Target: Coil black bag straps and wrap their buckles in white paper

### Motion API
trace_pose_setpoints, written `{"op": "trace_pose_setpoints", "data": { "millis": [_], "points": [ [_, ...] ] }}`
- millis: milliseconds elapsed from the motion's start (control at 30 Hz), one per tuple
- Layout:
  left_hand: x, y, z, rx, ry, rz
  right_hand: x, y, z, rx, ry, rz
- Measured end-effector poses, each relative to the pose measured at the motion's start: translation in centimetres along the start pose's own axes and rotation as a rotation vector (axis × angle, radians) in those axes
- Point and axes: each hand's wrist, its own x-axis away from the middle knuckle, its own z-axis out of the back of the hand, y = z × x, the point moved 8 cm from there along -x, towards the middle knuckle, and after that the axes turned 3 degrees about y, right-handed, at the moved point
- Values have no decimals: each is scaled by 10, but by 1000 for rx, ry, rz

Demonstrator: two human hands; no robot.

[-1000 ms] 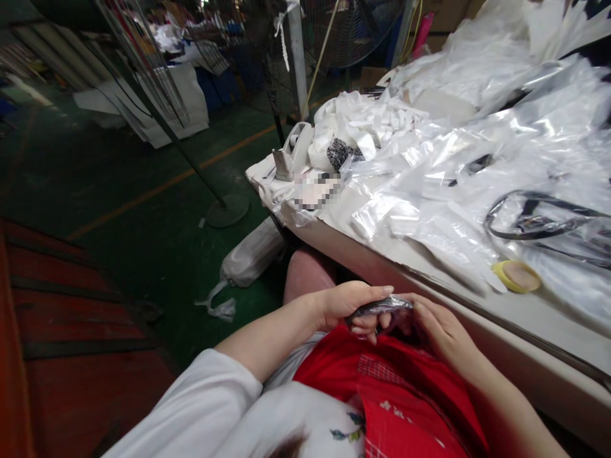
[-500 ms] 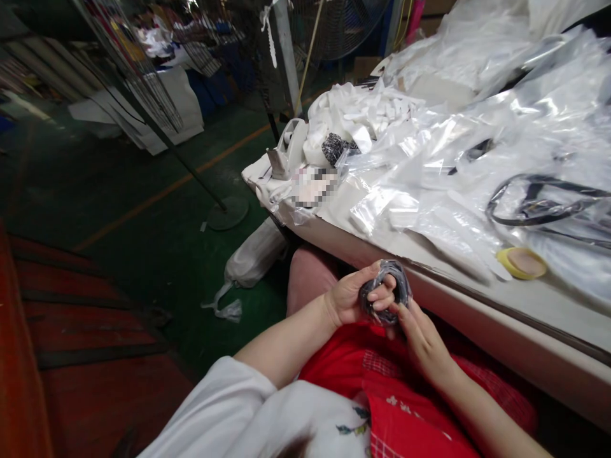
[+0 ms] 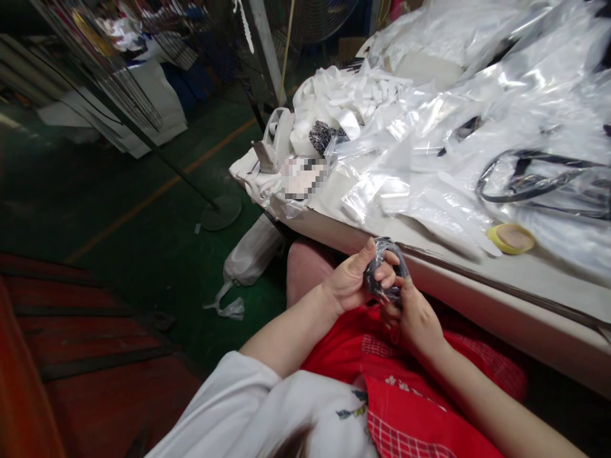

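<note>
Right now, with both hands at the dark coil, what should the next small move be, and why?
Probably let the right hand press along the lower right edge of the dark coil while the left hand steadies it: the left hand grips its left side, and the right hand's fingers sit at that edge.

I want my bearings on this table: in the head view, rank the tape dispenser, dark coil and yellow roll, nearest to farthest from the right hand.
From the right hand:
1. Dark coil: touching it, in the left hand.
2. Yellow roll: right, on the table.
3. Tape dispenser: left, at the table's far corner.
</note>
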Motion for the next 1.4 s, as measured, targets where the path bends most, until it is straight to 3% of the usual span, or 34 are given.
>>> {"op": "trace_pose_setpoints", "data": {
  "millis": [133, 267, 367, 533, 600, 700, 767, 967, 1033, 1100, 1167, 1300, 1400],
  "points": [
    [-5, -12, 5, 17, 75, -28, -2, 6, 16, -22, 194, -67],
    [1, -16, 18, -95, 166, -54, -3, 7, 32, 50, 228, -57],
    [9, -7, 29, -353, 194, -56, -4, -8, 41, 210, 69, 53],
    [14, 3, 35, -836, 113, 48, 4, -20, 38, 720, -413, 105],
    [10, 0, 26, -1023, -8, 47, 5, -20, 39, 845, -469, 89],
    [5, -6, 14, -1184, -122, 12, 2, -25, 41, 879, -405, 131],
    [2, -2, 11, -1156, -46, -67, 0, -26, 43, 880, -342, 160],
    [9, 12, 18, -1004, 374, -397, -6, -17, 44, 832, -118, 260],
    [14, 8, 27, -924, 510, -463, -10, -18, 50, 796, 7, 291],
    [15, 0, 35, -883, 556, -462, -12, -23, 56, 782, 47, 299],
    [12, -9, 36, -940, 479, -390, -15, -28, 61, 793, -47, 257],
    [9, -31, 18, -1246, 170, -124, -11, -26, 62, 806, -431, 34],
    [15, -40, 7, -1358, 122, -138, -6, -18, 60, 829, -554, -51]
  ]
}}
